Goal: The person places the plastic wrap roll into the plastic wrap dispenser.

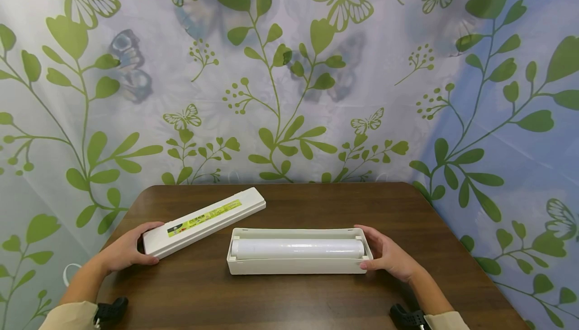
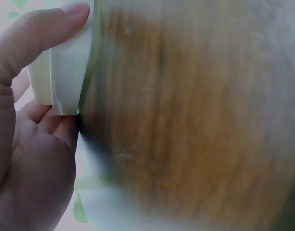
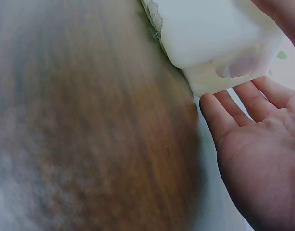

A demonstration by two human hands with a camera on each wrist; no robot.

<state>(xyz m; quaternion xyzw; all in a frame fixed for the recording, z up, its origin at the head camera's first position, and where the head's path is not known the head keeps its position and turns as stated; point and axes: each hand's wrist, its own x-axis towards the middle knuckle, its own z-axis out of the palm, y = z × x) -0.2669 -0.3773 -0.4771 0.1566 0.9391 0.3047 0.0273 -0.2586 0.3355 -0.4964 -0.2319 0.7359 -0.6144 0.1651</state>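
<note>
A long white lid [image 1: 212, 214] with a yellow-green label lies slantwise on the left half of the table. My left hand [image 1: 128, 249] grips its near left end, thumb on the front side and fingers behind; the left wrist view shows the thumb against the lid's end [image 2: 68, 72]. In the middle stands an open white box [image 1: 294, 267], lengthwise across the table. Inside it lies a roll of clear plastic wrap [image 1: 298, 248]. My right hand [image 1: 389, 254] holds the box's right end between thumb and fingers. The right wrist view shows the fingers at the box's end [image 3: 219, 43].
The dark brown wooden table [image 1: 289, 300] ends at a back edge close to a curtain [image 1: 289, 94] printed with green leaves and butterflies. Each wrist wears a black strap [image 1: 110, 311]. The sleeves are beige.
</note>
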